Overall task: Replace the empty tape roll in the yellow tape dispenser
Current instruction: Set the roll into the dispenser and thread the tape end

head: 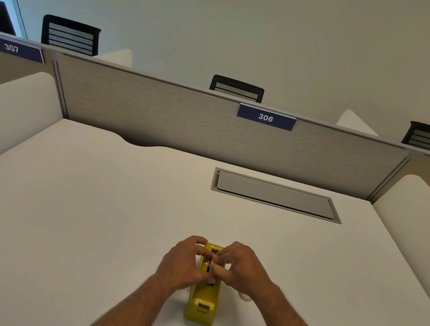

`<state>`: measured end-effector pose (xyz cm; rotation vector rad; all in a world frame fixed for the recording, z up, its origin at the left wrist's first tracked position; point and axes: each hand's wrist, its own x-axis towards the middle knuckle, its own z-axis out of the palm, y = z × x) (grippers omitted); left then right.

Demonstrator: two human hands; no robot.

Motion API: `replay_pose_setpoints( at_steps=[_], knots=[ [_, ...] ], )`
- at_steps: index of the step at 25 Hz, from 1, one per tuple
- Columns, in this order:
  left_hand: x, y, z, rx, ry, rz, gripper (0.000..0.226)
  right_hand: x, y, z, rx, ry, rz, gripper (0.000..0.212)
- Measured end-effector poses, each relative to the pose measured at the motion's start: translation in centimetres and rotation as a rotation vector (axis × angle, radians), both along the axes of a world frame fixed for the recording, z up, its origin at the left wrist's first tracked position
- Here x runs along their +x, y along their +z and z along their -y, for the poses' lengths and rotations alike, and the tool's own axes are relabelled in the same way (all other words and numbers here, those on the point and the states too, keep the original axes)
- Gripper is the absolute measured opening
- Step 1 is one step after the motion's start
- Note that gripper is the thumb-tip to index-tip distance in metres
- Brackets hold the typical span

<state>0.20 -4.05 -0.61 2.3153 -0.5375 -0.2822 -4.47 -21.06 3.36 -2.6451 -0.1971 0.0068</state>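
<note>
Both left hand (183, 263) and right hand (240, 268) pinching inside yellow plastic tape dispenser (202, 301) on white worktop (86, 212); probably freeing roll, lifting next.

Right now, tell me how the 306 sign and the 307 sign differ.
The 306 sign hangs on the partition facing this desk, right of centre; the 307 sign hangs far left, on the neighbouring section. The 306 sign shows whole; the 307 sign is partly hidden at its lower left corner. They differ in their last digit. Both are dark blue plates with white numbers, fixed just under the partition's top rail.
</note>
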Motion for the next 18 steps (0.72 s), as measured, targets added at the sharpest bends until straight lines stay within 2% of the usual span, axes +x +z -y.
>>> replay_pose_setpoints(
  at_steps=[18],
  knots=[
    [0.14,-0.36,0.12,-0.002,0.011,0.011,0.062,0.09,0.13,-0.07,-0.041,0.018,0.0,0.022]
  ],
)
